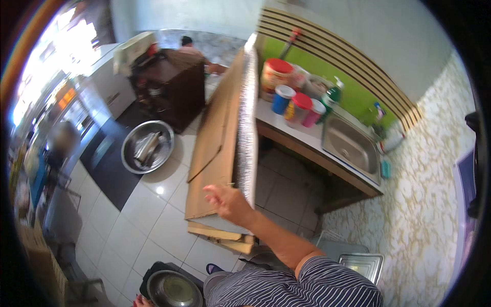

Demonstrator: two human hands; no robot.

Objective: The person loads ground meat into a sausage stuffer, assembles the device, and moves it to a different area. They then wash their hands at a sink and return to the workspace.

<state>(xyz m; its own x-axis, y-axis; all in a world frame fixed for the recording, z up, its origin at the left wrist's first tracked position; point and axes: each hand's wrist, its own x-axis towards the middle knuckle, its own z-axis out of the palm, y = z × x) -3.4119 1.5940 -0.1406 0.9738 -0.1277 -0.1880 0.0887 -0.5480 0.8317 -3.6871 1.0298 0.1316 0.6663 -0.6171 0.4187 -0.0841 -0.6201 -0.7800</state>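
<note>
So from the head camera: the person's right hand [228,202] is reaching out across their front, fingers loosely spread and not clamped on anything, resting against (or just touching, hard to say) the lower edge of a big cardboard panel [217,138] that stands tilted on the floor. One side of that panel is covered in shiny foil [248,123], and it leans up toward the counter [286,130]. A couple of wooden pieces [225,238] lie at its foot.

The left hand [139,302] is barely in frame at the bottom edge, right beside a dark bin with a metal bowl [174,290] in it (can't tell whether it's gripping anything, only a sliver shows).

Around that: a large steel basin [147,147] sits on the white floor tiles [153,215] left of the panel, well apart from the hand. On the counter there's a bunch of jars with red, blue and pink lids [294,100], then a steel sink [352,146] to the right. A metal tray [364,265] sits low by the patterned wall. Another person [192,48] is working at the far end of the room.
</note>
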